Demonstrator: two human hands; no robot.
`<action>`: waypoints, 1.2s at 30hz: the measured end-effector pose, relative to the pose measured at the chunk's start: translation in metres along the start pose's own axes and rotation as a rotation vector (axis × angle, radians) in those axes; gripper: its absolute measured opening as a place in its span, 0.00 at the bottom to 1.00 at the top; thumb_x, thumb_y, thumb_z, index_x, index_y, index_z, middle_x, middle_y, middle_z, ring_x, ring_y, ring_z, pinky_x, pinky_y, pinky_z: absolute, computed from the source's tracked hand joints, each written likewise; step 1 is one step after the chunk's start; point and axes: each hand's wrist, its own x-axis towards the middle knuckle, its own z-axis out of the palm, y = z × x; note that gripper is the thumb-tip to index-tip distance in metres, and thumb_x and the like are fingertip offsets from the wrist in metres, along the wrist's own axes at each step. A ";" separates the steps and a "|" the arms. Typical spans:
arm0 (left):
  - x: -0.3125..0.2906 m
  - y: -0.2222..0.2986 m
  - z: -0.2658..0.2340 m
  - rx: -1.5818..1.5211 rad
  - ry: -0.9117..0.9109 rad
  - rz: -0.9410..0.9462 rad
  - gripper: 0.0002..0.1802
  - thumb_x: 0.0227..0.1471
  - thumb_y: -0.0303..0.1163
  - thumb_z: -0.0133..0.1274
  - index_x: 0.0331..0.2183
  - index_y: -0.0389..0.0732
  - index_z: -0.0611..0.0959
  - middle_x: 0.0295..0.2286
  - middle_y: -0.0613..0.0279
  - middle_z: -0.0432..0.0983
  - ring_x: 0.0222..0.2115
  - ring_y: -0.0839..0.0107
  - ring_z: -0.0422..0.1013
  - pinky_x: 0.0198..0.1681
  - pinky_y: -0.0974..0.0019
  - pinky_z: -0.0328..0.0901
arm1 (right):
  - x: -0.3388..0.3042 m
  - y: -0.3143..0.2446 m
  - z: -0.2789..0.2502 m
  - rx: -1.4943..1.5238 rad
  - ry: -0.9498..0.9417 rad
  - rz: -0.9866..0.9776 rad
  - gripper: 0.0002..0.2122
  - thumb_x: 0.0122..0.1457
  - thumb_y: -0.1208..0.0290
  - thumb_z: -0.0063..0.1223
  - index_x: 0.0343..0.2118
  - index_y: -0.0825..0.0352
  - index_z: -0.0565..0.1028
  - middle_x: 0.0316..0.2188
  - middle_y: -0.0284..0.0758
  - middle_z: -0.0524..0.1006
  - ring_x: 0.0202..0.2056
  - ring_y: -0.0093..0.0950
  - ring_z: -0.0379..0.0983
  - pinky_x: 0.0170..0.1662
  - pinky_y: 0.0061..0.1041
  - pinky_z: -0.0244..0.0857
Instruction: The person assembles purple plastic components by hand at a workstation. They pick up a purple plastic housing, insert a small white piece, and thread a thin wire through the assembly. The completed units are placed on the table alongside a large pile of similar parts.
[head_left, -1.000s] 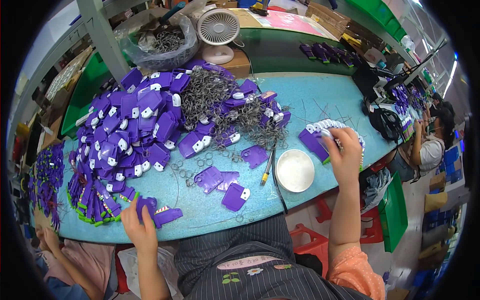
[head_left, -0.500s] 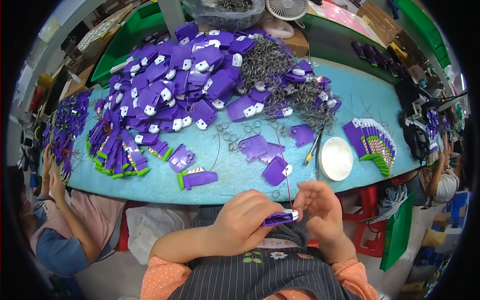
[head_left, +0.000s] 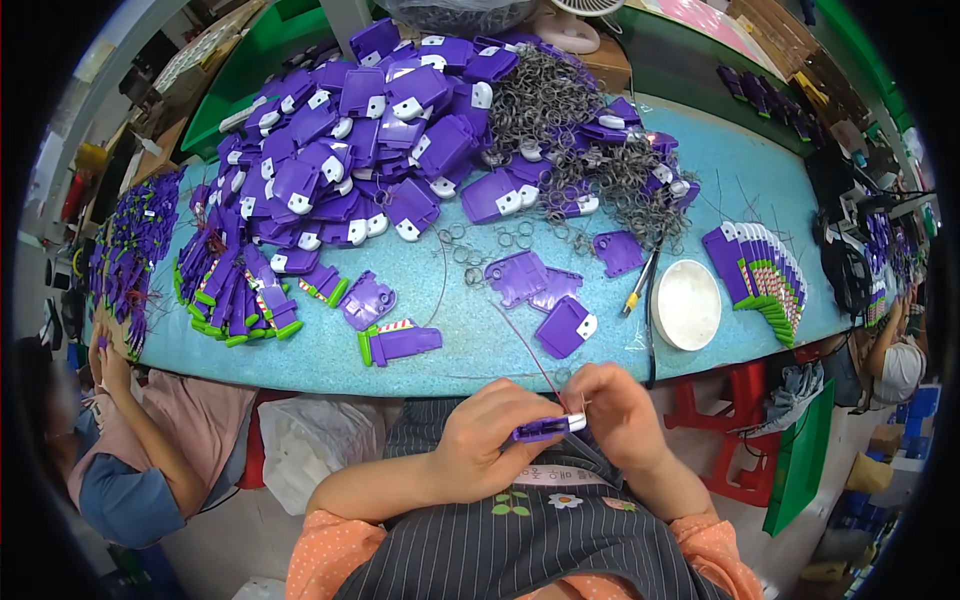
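Above my lap, my left hand (head_left: pixel 482 440) is closed around a purple plastic casing (head_left: pixel 540 431) with a white end. A thin red wire (head_left: pixel 527 348) runs from the casing up onto the table. My right hand (head_left: pixel 622 415) is at the white end, thumb and fingers pinched together; what they grip is too small to make out. Closest on the table are a purple shell with a white corner (head_left: pixel 562 328), another purple shell (head_left: pixel 515 277), and a purple piece with a green end and striped band (head_left: pixel 402 343).
Purple shells (head_left: pixel 365 95) are heaped behind, beside a pile of small metal rings (head_left: pixel 545 100). To the right are a yellow-tipped tool (head_left: pixel 634 296), a white bowl (head_left: pixel 657 318) and a fanned row of finished-looking pieces (head_left: pixel 757 275). A co-worker (head_left: pixel 150 460) sits at the left.
My right hand has gone from spread fingers to a pinch at the casing's white end. The red wire leans further left. The view has shifted slightly.
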 end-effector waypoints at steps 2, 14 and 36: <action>-0.003 -0.006 0.002 -0.024 -0.045 -0.034 0.12 0.46 0.22 0.54 0.36 0.33 0.74 0.29 0.53 0.71 0.30 0.56 0.69 0.33 0.61 0.64 | -0.005 0.000 0.009 -0.329 0.058 -0.121 0.16 0.47 0.81 0.57 0.40 0.70 0.70 0.36 0.36 0.68 0.36 0.26 0.65 0.40 0.22 0.59; -0.014 -0.018 -0.072 0.808 0.068 -0.161 0.26 0.39 0.23 0.59 0.44 0.32 0.71 0.39 0.47 0.70 0.43 0.51 0.64 0.48 0.57 0.60 | -0.024 -0.145 -0.049 -1.049 0.776 -0.425 0.04 0.55 0.79 0.50 0.33 0.71 0.71 0.28 0.29 0.72 0.30 0.16 0.67 0.32 0.14 0.60; -0.007 -0.059 -0.128 1.032 0.271 -0.262 0.23 0.38 0.27 0.61 0.39 0.30 0.73 0.36 0.47 0.70 0.38 0.50 0.67 0.43 0.55 0.61 | 0.018 -0.024 0.027 -1.628 0.071 0.089 0.16 0.43 0.71 0.63 0.35 0.70 0.72 0.27 0.39 0.70 0.27 0.38 0.71 0.28 0.31 0.64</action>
